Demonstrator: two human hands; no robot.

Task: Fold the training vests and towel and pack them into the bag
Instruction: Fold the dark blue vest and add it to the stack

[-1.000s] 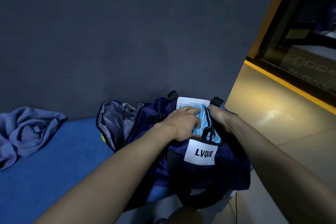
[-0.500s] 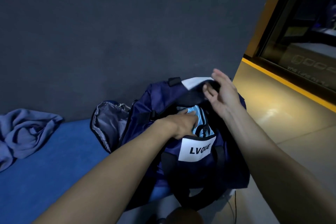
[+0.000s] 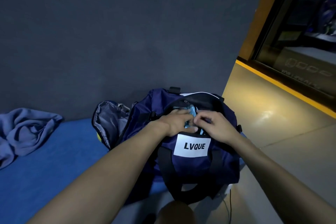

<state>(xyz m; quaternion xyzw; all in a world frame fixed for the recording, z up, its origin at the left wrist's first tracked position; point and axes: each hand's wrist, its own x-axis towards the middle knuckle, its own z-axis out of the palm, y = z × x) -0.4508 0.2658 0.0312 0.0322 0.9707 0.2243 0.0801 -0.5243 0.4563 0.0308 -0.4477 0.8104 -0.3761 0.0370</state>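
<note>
While I am watching from afar, both hands, left hand [image 3: 175, 123] and right hand [image 3: 214, 125], are curling onto the light-blue vest [image 3: 191, 112] inside the navy bag [image 3: 190, 162], crumpled towel [image 3: 27, 131] lying well left on the blue mat [image 3: 45, 169], grey wall [image 3: 118, 32] behind.

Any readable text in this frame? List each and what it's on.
"LVQUE": black letters on the white patch on the near side of the navy bag.
Pale markings on the dark window at right: appear mirrored, too dim and blurred to read.
Nothing else legible.
</note>
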